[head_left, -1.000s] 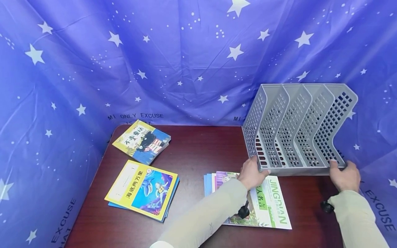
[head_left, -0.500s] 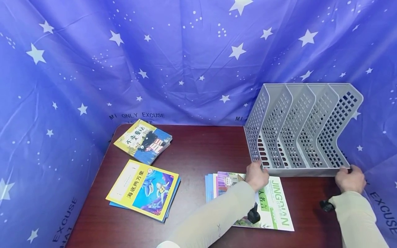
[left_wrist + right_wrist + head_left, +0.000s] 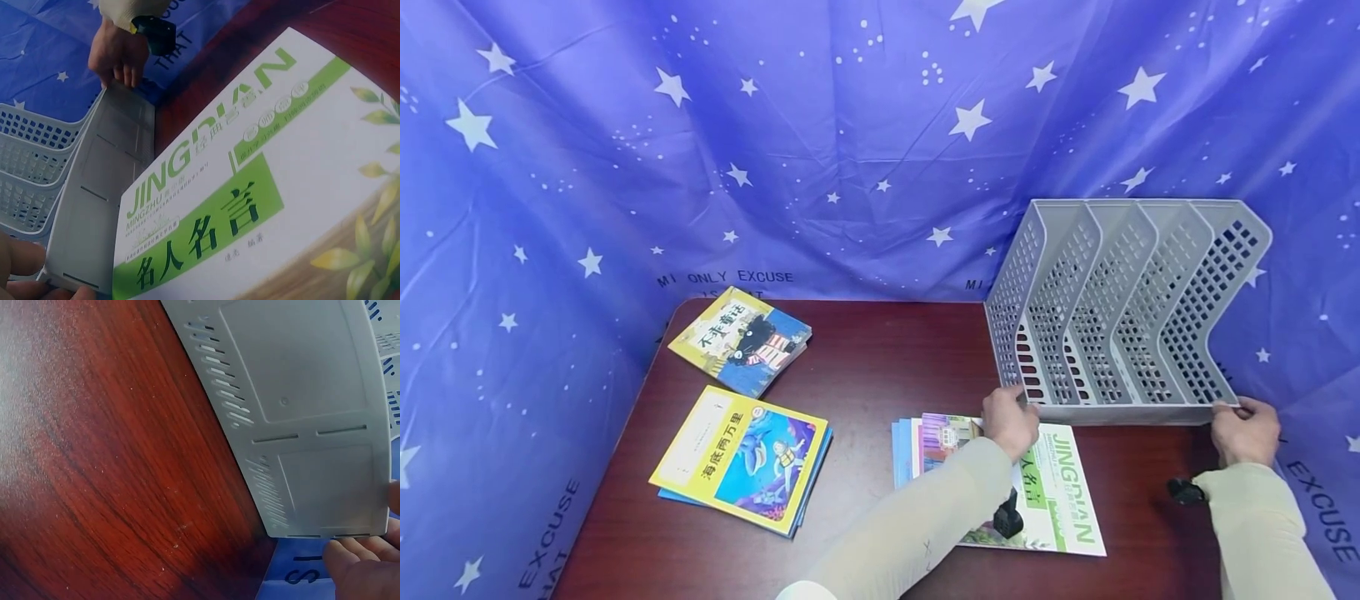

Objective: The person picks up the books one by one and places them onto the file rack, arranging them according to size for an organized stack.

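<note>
A grey plastic magazine rack [image 3: 1131, 414] with slanted, perforated dividers stands at the back right of the table. At its front left corner, my left hand [image 3: 1011, 423] grips the edge, thumb in front. My right hand [image 3: 1246, 432] holds the front right corner, fingers curled round the end. In the right wrist view, the fingers [image 3: 356, 556] reach around the end of the rack's smooth panel [image 3: 325, 487]. Below my left forearm lies a white and green book [image 3: 206, 206] on a small stack, its front cover facing up, close to the rack's front.
On the left of the dark red wooden table [image 3: 880, 358] lie a stack topped by a yellow book [image 3: 741, 458] and, behind it, another book [image 3: 741, 342] with a dark cartoon animal. A blue star-printed curtain [image 3: 850, 150] hangs behind and at both sides.
My right hand has shifted slightly right and its thumb has come down onto the rack's corner. My left hand's fingers have drawn in at the left corner. The rack has barely moved.
</note>
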### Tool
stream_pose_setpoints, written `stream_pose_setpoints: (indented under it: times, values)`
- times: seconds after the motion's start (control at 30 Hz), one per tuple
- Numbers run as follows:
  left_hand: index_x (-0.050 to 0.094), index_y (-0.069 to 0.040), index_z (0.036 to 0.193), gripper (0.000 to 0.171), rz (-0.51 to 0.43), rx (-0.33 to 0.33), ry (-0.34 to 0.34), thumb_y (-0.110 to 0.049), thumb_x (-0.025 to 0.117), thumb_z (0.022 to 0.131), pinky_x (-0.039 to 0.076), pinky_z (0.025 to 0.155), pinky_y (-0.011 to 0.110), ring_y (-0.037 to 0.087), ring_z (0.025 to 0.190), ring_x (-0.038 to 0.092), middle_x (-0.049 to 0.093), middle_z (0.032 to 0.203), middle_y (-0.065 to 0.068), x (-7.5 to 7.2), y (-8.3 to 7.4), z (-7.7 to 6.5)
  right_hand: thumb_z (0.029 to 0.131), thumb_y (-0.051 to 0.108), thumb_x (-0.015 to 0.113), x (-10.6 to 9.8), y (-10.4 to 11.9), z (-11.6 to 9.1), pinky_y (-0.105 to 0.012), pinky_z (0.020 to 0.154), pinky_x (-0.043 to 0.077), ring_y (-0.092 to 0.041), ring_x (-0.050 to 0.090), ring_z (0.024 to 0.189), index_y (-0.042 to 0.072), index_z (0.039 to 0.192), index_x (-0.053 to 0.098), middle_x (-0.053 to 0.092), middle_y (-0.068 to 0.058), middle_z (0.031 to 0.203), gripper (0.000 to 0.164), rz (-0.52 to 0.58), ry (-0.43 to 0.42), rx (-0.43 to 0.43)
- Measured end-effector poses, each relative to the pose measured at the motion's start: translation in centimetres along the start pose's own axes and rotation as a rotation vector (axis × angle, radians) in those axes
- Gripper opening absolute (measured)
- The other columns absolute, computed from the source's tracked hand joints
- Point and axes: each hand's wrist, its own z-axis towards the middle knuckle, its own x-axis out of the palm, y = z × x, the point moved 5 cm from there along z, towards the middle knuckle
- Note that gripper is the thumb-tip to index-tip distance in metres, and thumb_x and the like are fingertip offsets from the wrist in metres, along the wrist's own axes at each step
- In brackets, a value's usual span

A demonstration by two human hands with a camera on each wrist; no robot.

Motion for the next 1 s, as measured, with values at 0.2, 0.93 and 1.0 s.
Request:
stream_pose_setpoints:
  times: [0.2, 0.93, 1.0]
  values:
    - [0.075, -0.017, 0.1, 0.021, 0.025, 0.015, -0.06, -0.013, 0.073, 0.08, 0.052, 0.069, 0.029, 0.017, 0.076, 0.066, 0.072, 0.08, -0.003, -0.8, 0.2, 0.3, 0.089, 0.027, 0.055, 0.3, 0.5, -0.1, -0.018, 0.065, 0.033, 0.0, 0.039, 0.069, 0.006, 0.136, 0.049, 0.04, 0.026, 0.069, 0.052, -0.023, 0.051, -0.006]
    - [0.074, -0.017, 0.101, 0.021, -0.025, -0.032, -0.028, -0.016, 0.073, 0.08, 0.052, 0.074, 0.028, 0.008, 0.078, 0.065, 0.071, 0.083, -0.011, -2.1, 2.4, 1.0, 0.091, 0.023, 0.057, 1.7, 0.9, -0.2, -0.018, 0.065, 0.035, 0.004, 0.042, 0.069, -0.008, 0.131, 0.047, 0.044, 0.029, 0.067, 0.051, -0.092, 0.206, -0.197]
    - [0.074, -0.016, 0.101, 0.021, -0.036, -0.03, -0.022, -0.016, 0.074, 0.079, 0.052, 0.074, 0.027, 0.007, 0.077, 0.065, 0.071, 0.083, -0.01, -2.3, 2.6, 1.0, 0.092, 0.027, 0.056, 1.8, 0.9, -0.3, -0.018, 0.071, 0.034, 0.004, 0.041, 0.074, -0.003, 0.136, 0.047, 0.045, 0.029, 0.073, 0.054, -0.103, 0.213, -0.197]
